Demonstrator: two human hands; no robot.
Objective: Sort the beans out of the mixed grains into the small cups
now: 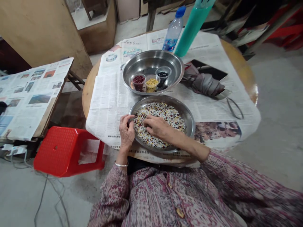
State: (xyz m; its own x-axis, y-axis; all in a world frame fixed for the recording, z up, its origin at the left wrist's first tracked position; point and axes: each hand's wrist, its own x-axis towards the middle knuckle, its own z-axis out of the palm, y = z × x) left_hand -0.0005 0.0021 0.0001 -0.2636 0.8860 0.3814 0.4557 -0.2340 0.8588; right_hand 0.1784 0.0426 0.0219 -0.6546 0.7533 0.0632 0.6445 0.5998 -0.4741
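Note:
A shallow stainless steel basin [192, 129] holds a mix of white rice-like grains [157, 110] with dark red, yellow and black beans. My left hand [127, 130] is at the basin's left rim, its fingers and thumb curled round the edge. Over the grains, my right hand [156, 126] reaches in from the right with fingertips drawn together low on the mix; whatever they pinch is hidden. Behind stands a larger steel basin [176, 67] with three clear plastic cups: one of red beans [138, 82], one of yellow beans [151, 84], one of black beans [163, 75].
Newspaper [106, 107] covers the round table. At its back stand a plastic bottle with a blue cap [172, 31] and a tall teal container [193, 30]. A folded grey umbrella [205, 83] lies to the right. A red stool [59, 151] is at the left.

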